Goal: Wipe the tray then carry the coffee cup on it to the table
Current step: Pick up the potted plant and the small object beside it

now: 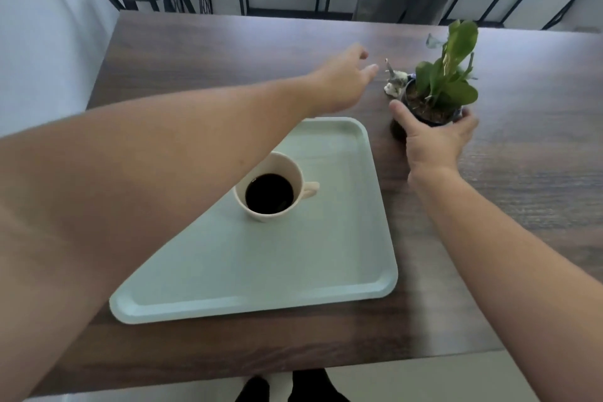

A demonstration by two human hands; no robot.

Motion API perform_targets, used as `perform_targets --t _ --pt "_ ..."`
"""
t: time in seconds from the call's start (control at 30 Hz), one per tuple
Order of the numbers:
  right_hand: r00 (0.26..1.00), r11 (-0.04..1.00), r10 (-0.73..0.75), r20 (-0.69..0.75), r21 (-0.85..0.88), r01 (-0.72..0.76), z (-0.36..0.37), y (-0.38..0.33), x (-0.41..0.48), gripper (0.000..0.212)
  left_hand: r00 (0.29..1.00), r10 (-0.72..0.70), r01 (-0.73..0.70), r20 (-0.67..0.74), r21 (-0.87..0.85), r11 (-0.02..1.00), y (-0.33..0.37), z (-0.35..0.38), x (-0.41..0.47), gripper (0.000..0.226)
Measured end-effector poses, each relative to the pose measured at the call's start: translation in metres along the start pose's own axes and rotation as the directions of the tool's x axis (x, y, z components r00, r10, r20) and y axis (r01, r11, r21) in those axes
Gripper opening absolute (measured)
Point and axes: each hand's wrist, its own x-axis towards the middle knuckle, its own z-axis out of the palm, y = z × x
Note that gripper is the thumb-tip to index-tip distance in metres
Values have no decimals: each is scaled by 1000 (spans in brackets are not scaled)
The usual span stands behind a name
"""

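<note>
A: Status?

B: Tray (326, 258) rests on the table (522, 206), near side; coffee cup (269, 188) upright on it, full. Right hand (434, 137) wraps the plant pot (427, 111), far right. Left hand (342, 81) reaches far, loosely open, holding nothing.

A: Procedure?

B: Slide the pot away slowly. Figurine (396, 83) stands just beside it; the left forearm crosses above the cup.

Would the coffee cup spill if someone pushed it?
Probably, if shoved hard: the coffee cup holds dark coffee and has no lid. It may slide easily, since the tray looks smooth. Its wide mouth looks unlikely to tip.
</note>
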Motion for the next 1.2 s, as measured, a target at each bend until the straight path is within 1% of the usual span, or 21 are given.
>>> perform_targets --t 0.1,0.2,0.27,0.37,0.47,0.57,0.67,0.77,0.9,1.03,1.13,1.2 --pt "998 996 -57 -11 72 58 -2 2 13 102 999 41 -43 27 99 994 11 6 19 52" --pt "996 994 -80 30 81 77 -6 5 23 81 997 79 -78 0 181 980 17 9 37 52" --pt "994 991 -96 56 104 90 -7 7 29 71 997 82 -77 -13 198 977 18 12 47 51" --pt "990 987 -112 90 123 100 -8 8 33 64 997 71 -77 36 219 973 16 19 56 49" --pt "987 982 -123 108 155 105 -9 10 33 62 997 55 -66 55 225 972 14 27 64 44" --pt "984 980 -144 109 157 126 -11 10 33 61 998 62 -65 20 230 971 14 35 71 34" --pt "979 980 -165 123 129 149 -14 10 32 60 997 66 -54 -39 252 966 10 38 77 27" --pt "973 982 -183 140 70 174 -16 10 30 60 989 70 -35 -134 246 969 6 40 78 20" --pt "965 976 -216 148 1 219 -20 8 26 59 974 54 -5 -218 220 976 -1 34 65 22" --pt "953 962 -244 181 -79 261 -22 3 22 66 962 34 20 -271 194 981 -23 -5 39 23" --pt "950 963 -247 189 -63 263 -17 -3 15 66 936 -2 56 -352 144 988 -53 -54 15 22" --pt "943 963 -255 213 -29 267 -4 -13 7 67 900 -53 117 -434 123 985 -77 -90 -2 22"
